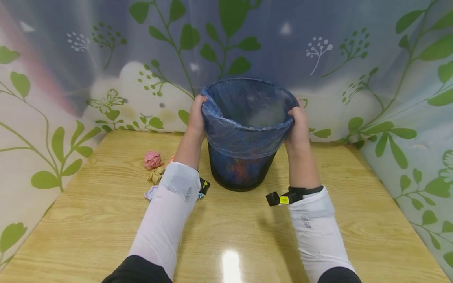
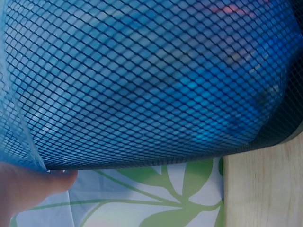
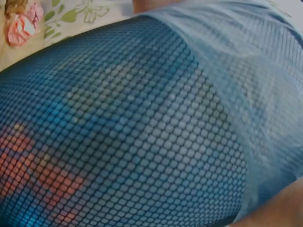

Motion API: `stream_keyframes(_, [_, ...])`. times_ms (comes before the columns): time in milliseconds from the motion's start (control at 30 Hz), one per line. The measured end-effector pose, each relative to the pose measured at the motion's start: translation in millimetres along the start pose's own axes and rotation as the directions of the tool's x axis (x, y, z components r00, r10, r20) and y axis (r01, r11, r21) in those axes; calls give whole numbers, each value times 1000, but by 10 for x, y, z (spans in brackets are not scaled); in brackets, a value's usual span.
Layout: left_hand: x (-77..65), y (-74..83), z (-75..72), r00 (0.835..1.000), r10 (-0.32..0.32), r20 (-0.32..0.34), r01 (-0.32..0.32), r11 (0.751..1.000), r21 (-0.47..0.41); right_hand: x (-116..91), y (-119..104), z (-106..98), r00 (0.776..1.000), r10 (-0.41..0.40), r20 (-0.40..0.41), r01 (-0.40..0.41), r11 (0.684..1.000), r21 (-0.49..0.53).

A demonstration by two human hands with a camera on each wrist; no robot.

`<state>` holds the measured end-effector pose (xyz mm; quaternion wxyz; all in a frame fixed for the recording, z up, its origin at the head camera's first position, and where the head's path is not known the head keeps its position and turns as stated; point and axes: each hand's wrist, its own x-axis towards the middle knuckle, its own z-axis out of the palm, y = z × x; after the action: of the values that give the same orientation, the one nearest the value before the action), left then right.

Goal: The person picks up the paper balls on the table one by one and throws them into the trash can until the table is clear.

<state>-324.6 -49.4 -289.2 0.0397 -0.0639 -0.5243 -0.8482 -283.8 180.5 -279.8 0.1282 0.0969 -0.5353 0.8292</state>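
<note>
A black mesh wastebasket point(image 1: 238, 181) stands on the wooden table, its top lined with a translucent blue plastic bag point(image 1: 244, 139) folded over the rim. My left hand point(image 1: 196, 116) grips the rim on the left side, thumb over the top edge. On the opposite side my right hand point(image 1: 298, 127) holds the rim the same way. Through the mesh point(image 3: 52, 184), reddish and bright blue shapes show low inside the bag, blurred. In the left wrist view, part of the left hand point(image 2: 33, 187) lies against the bag's lower edge.
Left of the basket lie crumpled paper balls: a pink one point(image 1: 153, 160), a yellow one point(image 1: 155, 175) and a pale lilac one point(image 1: 151, 192); my left forearm partly covers this group. A leaf-printed curtain point(image 1: 170, 70) hangs close behind the basket and along both table sides.
</note>
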Motion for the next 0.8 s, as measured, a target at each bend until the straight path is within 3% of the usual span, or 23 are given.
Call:
stream_keyframes(200, [-17, 20, -1, 998, -56, 11, 56, 998, 8, 36, 23, 27, 998, -55, -1, 55, 998, 19])
stream_keyframes(333, [-19, 37, 7, 996, -87, 15, 88, 996, -7, 21, -2, 24, 1000, -18, -22, 18, 1000, -7])
stream_keyframes(433, [-4, 63, 6, 995, -96, 34, 95, 995, 30, 16, -19, 17, 998, 12, -64, -14, 999, -32])
stream_keyframes(633, [1, 123, -73, 996, -54, 71, 44, 989, 142, -12, -18, 6, 994, 45, -95, -51, 997, -58])
stream_keyframes(800, [-47, 204, -143, 997, 52, 50, -63, 961, 268, -6, -16, 11, 995, 35, -93, -43, 995, -90])
